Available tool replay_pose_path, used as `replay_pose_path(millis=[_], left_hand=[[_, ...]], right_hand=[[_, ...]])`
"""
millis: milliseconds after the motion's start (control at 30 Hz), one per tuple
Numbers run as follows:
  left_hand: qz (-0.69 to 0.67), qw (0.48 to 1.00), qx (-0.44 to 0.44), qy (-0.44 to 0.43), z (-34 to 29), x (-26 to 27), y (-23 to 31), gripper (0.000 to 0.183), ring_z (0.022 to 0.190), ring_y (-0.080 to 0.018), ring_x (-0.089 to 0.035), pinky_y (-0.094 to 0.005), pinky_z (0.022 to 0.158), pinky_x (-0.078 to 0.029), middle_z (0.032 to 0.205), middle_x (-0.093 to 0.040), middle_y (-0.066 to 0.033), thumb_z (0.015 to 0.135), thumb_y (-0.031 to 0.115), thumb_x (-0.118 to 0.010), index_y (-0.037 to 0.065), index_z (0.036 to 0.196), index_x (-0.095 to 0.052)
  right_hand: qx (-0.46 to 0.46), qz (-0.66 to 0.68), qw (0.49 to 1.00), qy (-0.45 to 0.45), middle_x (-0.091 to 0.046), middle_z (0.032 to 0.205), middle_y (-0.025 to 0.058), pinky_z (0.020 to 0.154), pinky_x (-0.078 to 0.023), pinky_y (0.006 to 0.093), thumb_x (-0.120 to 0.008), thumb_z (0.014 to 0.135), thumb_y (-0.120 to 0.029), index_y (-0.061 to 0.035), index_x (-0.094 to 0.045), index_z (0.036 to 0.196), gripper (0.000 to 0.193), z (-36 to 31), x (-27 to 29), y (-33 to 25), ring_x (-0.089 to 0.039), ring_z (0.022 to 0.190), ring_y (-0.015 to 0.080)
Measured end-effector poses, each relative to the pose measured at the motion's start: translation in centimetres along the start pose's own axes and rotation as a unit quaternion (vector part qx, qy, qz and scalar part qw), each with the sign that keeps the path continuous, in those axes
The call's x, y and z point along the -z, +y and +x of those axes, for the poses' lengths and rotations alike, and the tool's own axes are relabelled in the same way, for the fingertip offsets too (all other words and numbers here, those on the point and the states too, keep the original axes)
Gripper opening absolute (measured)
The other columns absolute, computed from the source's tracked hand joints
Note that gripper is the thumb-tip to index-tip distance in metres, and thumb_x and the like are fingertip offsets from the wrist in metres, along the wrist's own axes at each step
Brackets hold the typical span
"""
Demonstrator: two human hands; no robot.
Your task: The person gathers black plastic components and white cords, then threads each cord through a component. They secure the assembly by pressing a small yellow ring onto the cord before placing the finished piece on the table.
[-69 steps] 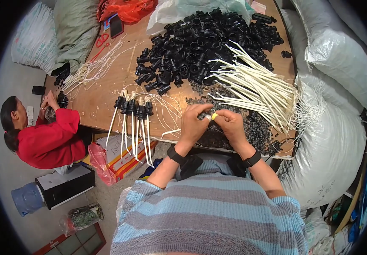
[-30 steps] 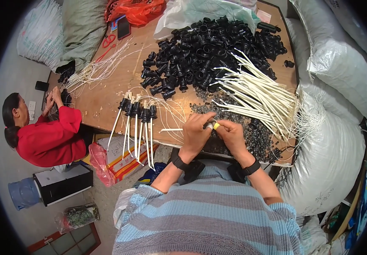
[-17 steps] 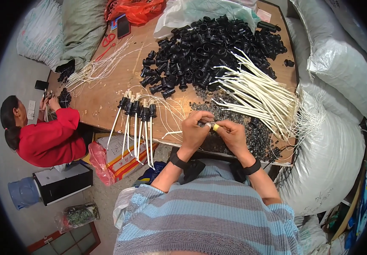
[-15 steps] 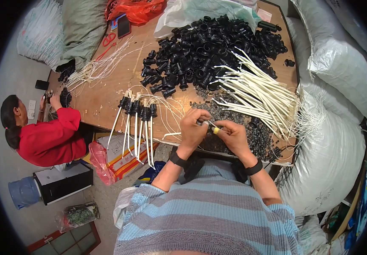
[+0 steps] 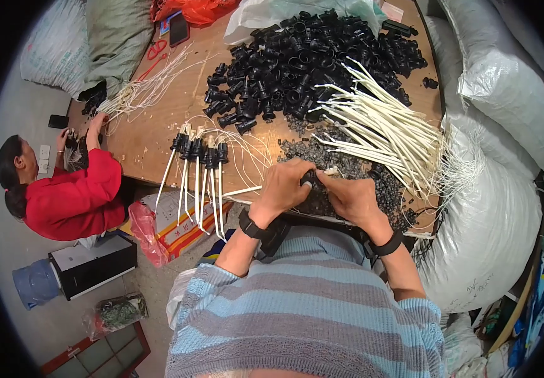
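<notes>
My left hand [image 5: 282, 188] is closed around a white sleeved cord [image 5: 245, 190], whose end sticks out to the left. A small black plastic fitting [image 5: 310, 177] shows at its fingertips. My right hand [image 5: 352, 198] is closed, thumb and forefinger tips against the fitting's right side; what they pinch is hidden. A small whitish piece [image 5: 331, 171] shows just beyond the right fingers. To the left lie several white cords with black fittings [image 5: 199, 154] on them. A bundle of white sleeved cords [image 5: 379, 135] rests at the right, over loose small dark pieces [image 5: 382, 183].
A heap of black plastic fittings [image 5: 310, 53] covers the table's far middle. Thin white wires [image 5: 149, 82], red scissors [image 5: 156, 49] and a phone [image 5: 179, 30] lie far left. A person in red [image 5: 76, 192] works at the left edge. White sacks [image 5: 483, 252] stand right.
My hands have come closer together, and a black fitting now shows between them. The white cord in my left hand has risen slightly. The person in red has reached farther forward.
</notes>
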State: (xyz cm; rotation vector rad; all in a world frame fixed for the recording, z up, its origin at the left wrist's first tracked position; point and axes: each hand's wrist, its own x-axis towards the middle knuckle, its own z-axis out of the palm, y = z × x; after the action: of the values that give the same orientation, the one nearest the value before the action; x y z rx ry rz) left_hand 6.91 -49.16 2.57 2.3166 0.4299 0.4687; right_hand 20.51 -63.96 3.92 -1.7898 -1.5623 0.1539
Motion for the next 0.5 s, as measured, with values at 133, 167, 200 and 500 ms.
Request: replay_pose_path(millis=[133, 167, 200, 500], left_hand=[[0.081, 0.996, -0.020, -0.014, -0.1, 0.1, 1.0, 0.032, 0.072, -0.0318, -0.063, -0.0385, 0.061, -0.050, 0.079, -0.061, -0.0114, 0.066, 0.002, -0.066, 0.007, 0.098, -0.065], [0.088, 0.995, -0.037, -0.017, 0.0, 0.2, 1.3, 0.032, 0.072, -0.0314, -0.063, -0.0392, 0.060, -0.050, 0.079, -0.060, -0.0103, 0.066, 0.003, -0.067, 0.008, 0.097, -0.065], [0.094, 0.994, -0.052, -0.018, -0.2, 0.3, 1.5, 0.031, 0.072, -0.0309, -0.063, -0.0400, 0.060, -0.050, 0.078, -0.059, -0.0092, 0.065, 0.003, -0.067, 0.009, 0.096, -0.064], [0.129, 0.988, -0.061, -0.050, -1.6, 1.0, 0.5, 0.029, 0.070, -0.0291, -0.062, -0.0407, 0.058, -0.049, 0.073, -0.056, -0.0069, 0.064, 0.003, -0.065, 0.009, 0.093, -0.064]], right_hand=[[-0.120, 0.063, 0.989, -0.066, -0.065, 0.064, 0.0087, 0.048, -0.043, 0.0293, -0.070, 0.081, -0.009, -0.0091, -0.070, 0.106, 0.025, 0.8, 0.0, 1.0, -0.061, 0.052, 0.0174], [-0.185, 0.106, 0.974, -0.075, -0.063, 0.062, 0.0103, 0.049, -0.044, 0.0364, -0.072, 0.081, -0.024, -0.0084, -0.071, 0.093, 0.020, 1.6, 0.1, 0.8, -0.060, 0.053, 0.0269], [-0.217, 0.128, 0.958, -0.135, -0.061, 0.060, 0.0105, 0.048, -0.042, 0.0359, -0.071, 0.081, -0.024, -0.0066, -0.070, 0.090, 0.019, 2.7, 1.0, 0.5, -0.059, 0.051, 0.0249], [-0.246, 0.205, 0.930, -0.181, -0.049, 0.053, 0.0113, 0.047, -0.036, 0.0348, -0.071, 0.081, -0.018, 0.0020, -0.061, 0.073, 0.023, 2.5, -1.0, -0.6, -0.042, 0.047, 0.0175]])
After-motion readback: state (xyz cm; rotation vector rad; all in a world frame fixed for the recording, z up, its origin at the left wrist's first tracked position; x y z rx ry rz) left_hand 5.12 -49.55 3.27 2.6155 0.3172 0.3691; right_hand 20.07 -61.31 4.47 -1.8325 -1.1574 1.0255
